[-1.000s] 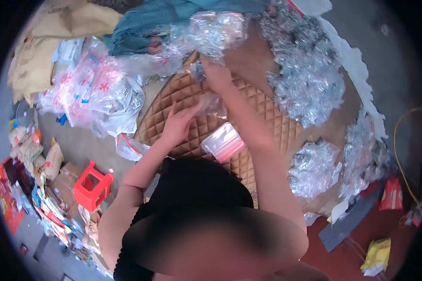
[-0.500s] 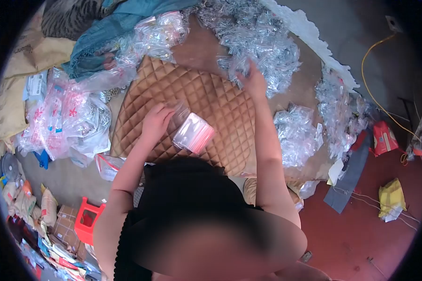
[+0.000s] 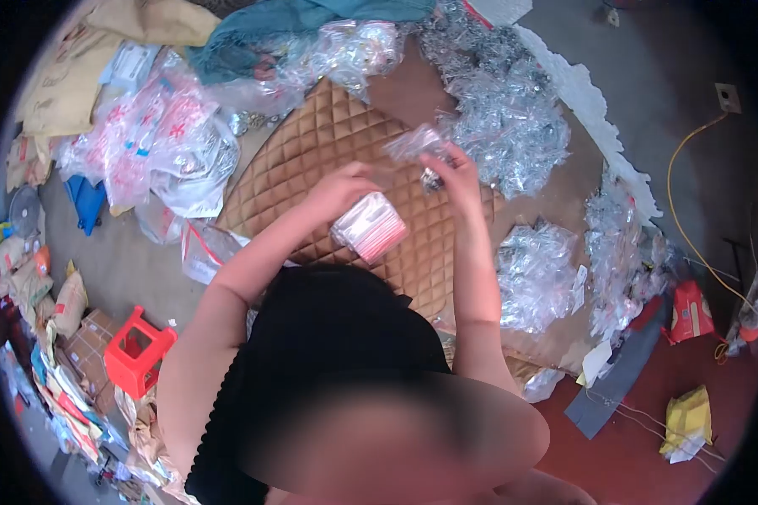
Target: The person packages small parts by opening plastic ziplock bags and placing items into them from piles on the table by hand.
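Observation:
A stack of small clear zip bags with red edges [image 3: 370,227] lies on the brown quilted mat [image 3: 278,185] in front of my body. Just above the stack, my left hand [image 3: 343,188] is closed with its fingertips on a thin clear plastic bag [image 3: 385,177], which is faint against the mat. My right hand [image 3: 456,178] pinches a small clear bag of metal parts [image 3: 430,178] over the mat's upper right part. The exact kind of metal parts is too small to tell.
A large heap of filled clear bags [image 3: 514,118] lies beyond my right hand, with a smaller pile [image 3: 537,273] nearer me. Plastic sacks with red print [image 3: 156,135] lie at the left. A red stool [image 3: 139,352] stands on the floor.
My right hand has come back from the big heap toward the mat with a filled bag. My left hand has moved right, toward it. The whole view has shifted.

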Demonstrator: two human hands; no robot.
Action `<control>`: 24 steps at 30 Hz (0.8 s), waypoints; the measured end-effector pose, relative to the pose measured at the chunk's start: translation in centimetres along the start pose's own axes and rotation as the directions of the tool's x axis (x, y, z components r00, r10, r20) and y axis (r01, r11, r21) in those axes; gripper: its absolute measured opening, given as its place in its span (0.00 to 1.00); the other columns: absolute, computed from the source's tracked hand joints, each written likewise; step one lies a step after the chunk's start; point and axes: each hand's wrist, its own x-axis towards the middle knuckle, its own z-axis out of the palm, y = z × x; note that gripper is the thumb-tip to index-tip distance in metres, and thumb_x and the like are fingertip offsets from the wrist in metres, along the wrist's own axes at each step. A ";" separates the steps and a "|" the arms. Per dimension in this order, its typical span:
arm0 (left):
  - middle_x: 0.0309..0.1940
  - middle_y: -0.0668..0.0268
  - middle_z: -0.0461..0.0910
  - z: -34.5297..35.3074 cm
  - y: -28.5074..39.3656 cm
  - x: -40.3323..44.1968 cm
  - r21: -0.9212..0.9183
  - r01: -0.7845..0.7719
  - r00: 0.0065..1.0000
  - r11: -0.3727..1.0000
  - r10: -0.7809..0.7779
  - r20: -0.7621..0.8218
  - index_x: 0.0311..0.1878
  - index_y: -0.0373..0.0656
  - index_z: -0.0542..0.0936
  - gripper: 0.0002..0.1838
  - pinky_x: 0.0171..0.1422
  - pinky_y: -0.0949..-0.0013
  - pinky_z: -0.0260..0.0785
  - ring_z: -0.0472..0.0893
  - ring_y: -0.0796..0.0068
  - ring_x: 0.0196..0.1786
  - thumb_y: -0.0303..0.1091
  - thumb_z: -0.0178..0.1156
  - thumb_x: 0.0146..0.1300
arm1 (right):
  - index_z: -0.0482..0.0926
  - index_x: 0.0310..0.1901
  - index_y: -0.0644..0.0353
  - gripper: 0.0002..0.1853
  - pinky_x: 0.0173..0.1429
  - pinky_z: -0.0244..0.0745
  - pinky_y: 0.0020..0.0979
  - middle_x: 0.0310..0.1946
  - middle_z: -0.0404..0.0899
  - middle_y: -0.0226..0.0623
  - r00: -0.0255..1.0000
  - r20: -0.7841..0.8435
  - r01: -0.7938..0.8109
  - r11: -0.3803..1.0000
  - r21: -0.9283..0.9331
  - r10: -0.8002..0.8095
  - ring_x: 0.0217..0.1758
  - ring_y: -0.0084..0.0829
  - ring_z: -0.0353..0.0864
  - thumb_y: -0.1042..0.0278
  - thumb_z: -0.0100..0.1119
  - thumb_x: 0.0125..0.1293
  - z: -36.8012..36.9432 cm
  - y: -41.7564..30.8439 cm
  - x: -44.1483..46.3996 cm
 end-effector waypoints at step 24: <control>0.63 0.57 0.73 1.0 7.9 -1.7 -0.105 -0.251 0.963 0.962 0.260 0.074 0.50 0.48 0.85 0.16 0.71 0.57 0.64 0.74 0.56 0.64 0.27 0.65 0.58 | 0.85 0.39 0.53 0.09 0.54 0.66 0.38 0.40 0.84 0.29 0.848 0.326 0.375 0.038 -0.926 -0.418 0.48 0.35 0.76 0.63 0.68 0.58 -0.7 0.2 -17.7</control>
